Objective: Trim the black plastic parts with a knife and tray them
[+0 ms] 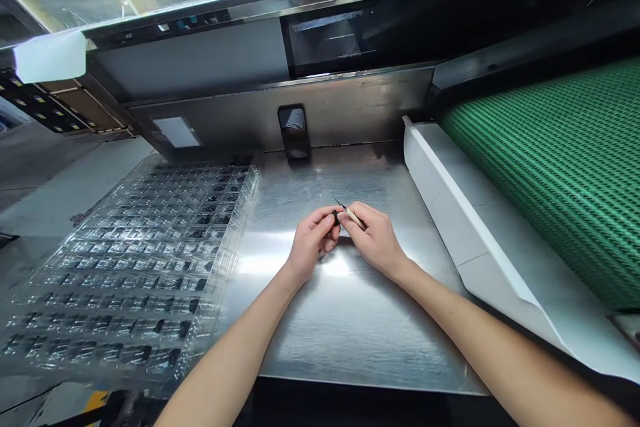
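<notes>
Both hands meet over the middle of a steel worktop (345,307). My left hand (311,242) pinches a small dark part (335,217) between thumb and fingertips. My right hand (374,237) is closed on a thin pale tool with a dark pointed tip (350,213), which looks like tweezers. The tool's tip lies right at the small part. The part is too small to make out in detail.
A clear plastic tray (135,273) with many pockets, several holding small dark parts, lies at the left. A white sloped guard (480,240) and a green ribbed conveyor belt (565,167) run along the right. A dark phone (293,131) leans against the back panel.
</notes>
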A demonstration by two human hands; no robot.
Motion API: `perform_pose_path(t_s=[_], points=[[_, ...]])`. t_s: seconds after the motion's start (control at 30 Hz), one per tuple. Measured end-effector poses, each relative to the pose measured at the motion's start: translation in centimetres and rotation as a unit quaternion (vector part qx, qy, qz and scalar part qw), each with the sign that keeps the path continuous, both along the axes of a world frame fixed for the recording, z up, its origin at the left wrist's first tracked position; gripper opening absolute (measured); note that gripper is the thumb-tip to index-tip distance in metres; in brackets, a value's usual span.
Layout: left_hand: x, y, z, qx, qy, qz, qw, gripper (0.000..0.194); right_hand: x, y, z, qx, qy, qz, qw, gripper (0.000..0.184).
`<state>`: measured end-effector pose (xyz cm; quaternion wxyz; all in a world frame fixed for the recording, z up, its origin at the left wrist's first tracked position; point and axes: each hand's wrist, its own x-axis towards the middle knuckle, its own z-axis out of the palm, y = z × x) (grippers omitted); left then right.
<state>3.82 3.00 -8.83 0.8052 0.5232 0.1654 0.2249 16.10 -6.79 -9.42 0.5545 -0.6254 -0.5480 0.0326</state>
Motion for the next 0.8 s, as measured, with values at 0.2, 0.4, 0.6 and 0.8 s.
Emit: perform_pose_path(t_s=[0.2,0.4,0.6,0.8], points=[[0.1,-0.1,0.0,-0.004,0.018,0.015,1.0,0.045,0.6,-0.1,0.4,0.025,-0.019,-0.053,0.998,0.041],[0.1,0.4,-0.2,-0.092,0.003,0.035,0.995,0.036,1.0,-0.1,0.2,0.019,-0.002,-0.085,0.996,0.031],[0.3,0.7,0.0,-0.198,-0.046,0.074,0.976,0.01,0.1,-0.2,-0.4,0.024,-0.043,-0.031,0.998,0.01],[0.4,0.3,-0.3,-0.221,-0.056,0.068,0.971,0.003,-0.3,-0.1,-0.9,-0.027,-0.076,-0.023,0.996,0.011]])
